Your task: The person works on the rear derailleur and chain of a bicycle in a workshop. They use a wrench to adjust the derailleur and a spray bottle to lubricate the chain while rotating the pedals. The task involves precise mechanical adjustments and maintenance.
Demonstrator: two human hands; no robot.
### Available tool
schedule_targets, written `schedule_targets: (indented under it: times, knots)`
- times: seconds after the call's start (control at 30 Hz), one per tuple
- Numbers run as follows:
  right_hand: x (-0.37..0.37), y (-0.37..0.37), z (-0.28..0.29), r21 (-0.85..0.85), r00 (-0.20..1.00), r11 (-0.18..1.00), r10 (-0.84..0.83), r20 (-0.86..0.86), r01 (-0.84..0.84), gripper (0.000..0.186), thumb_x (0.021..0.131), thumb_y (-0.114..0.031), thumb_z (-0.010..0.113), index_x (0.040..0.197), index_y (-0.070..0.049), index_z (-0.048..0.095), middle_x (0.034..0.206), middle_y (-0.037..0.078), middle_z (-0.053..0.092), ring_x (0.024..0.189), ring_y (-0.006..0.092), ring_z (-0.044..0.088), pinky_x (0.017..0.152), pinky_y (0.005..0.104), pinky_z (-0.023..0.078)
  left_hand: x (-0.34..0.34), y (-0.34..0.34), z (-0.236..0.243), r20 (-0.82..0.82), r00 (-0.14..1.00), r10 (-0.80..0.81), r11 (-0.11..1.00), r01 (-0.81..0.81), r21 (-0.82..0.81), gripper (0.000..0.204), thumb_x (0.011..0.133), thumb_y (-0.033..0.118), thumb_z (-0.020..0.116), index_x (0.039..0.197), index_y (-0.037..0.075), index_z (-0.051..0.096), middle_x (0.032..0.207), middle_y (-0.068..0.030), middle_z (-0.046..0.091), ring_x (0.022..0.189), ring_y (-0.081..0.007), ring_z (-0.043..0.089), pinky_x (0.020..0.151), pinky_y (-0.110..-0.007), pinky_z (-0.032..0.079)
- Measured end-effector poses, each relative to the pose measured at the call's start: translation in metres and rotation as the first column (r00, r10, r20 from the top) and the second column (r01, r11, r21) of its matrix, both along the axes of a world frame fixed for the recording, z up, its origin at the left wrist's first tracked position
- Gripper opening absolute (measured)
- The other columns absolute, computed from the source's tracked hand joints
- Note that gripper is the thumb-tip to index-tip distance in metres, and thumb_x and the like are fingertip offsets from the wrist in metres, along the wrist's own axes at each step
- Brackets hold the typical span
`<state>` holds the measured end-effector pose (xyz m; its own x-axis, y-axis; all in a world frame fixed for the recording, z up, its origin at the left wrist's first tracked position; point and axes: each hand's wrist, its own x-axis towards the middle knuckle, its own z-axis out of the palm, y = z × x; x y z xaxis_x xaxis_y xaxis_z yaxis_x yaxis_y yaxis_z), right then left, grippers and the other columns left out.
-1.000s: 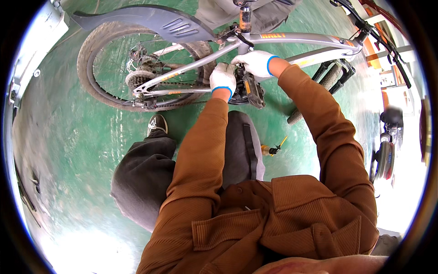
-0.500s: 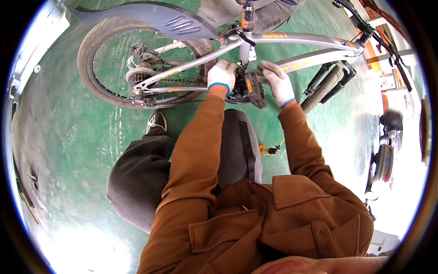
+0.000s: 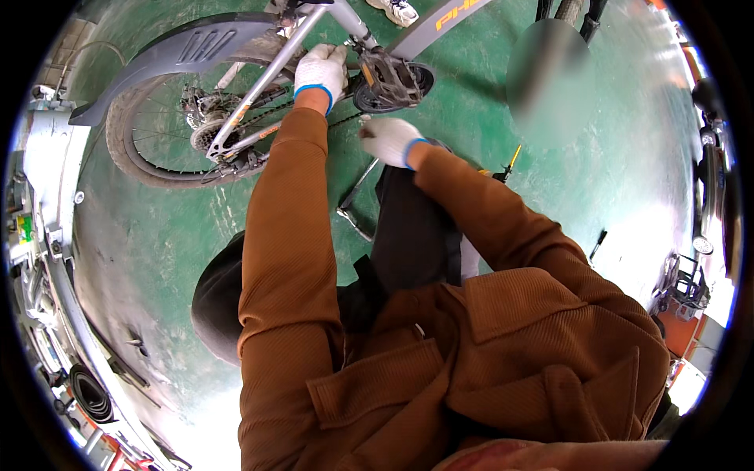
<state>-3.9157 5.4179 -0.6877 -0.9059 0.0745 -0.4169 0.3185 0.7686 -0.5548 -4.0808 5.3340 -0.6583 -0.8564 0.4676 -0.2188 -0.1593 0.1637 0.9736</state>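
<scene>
My left hand (image 3: 320, 69), in a white glove with a blue cuff, is closed at the silver bike (image 3: 267, 86) beside the crank and pedal (image 3: 389, 82); what its fingertips grip is hidden. My gloved right hand (image 3: 390, 141) is curled lower down, over my dark-trousered knee, below the chainring; whether it holds anything I cannot make out. A silver metal tool (image 3: 355, 192) lies on the green floor just left of that knee. The rear wheel (image 3: 122, 137) with a grey mudguard (image 3: 153, 74) is at upper left.
A yellow and black tool (image 3: 503, 173) lies right of my knee, a dark object (image 3: 598, 247) farther right. Another person's shoe (image 3: 393, 11) shows beyond the frame. Metal parts (image 3: 59, 204) line the left rim; wheeled equipment (image 3: 703, 196) lines the right. The front wheel is partly blurred.
My view has shifted and the bike appears higher and further left. My right hand has left the crank area, moving down toward my knee. My left hand stays at the frame.
</scene>
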Motion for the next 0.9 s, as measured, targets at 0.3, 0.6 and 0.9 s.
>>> schedule_targets:
  times: [0.3, 0.6, 0.9]
  knots:
    - [0.006, -0.126, -0.123, 0.147, 0.801, 0.802, 0.527, 0.283, -0.58, 0.031, 0.086, -0.026, 0.061, 0.101, -0.005, 0.079, 0.106, 0.025, 0.074, 0.098, 0.04, 0.074, 0.086, 0.0464, 0.058, 0.022, 0.03, -0.03, -0.359, 0.897, 0.257, 0.962, -0.271, 0.011, 0.022, 0.1, 0.02, 0.069, 0.099, -0.002, 0.071, 0.086, -0.0117, 0.073, 0.077, -0.017, 0.064, 0.079, -0.033, 0.052]
    - [0.023, -0.131, -0.134, 0.152, 0.771, 0.786, 0.516, 0.374, -0.599, 0.031, 0.088, -0.026, 0.061, 0.11, -0.009, 0.076, 0.111, 0.02, 0.074, 0.102, 0.038, 0.073, 0.089, 0.046, 0.057, 0.037, 0.03, -0.021, -0.248, 0.899, 0.362, 0.929, -0.37, 0.017, 0.023, 0.101, 0.022, 0.067, 0.103, -0.001, 0.072, 0.092, -0.0199, 0.074, 0.08, -0.0307, 0.066, 0.082, -0.037, 0.052]
    - [0.039, -0.113, -0.136, 0.241, 0.775, 0.809, 0.359, 0.52, -0.536, 0.033, 0.091, -0.026, 0.062, 0.119, -0.012, 0.073, 0.116, 0.015, 0.074, 0.107, 0.0359, 0.072, 0.092, 0.0456, 0.056, 0.043, 0.054, -0.025, -0.024, 0.912, 0.409, 0.874, -0.384, 0.296, 0.023, 0.102, 0.02, 0.067, 0.101, -0.002, 0.07, 0.082, -0.0127, 0.07, 0.071, -0.0188, 0.059, 0.073, -0.034, 0.05]
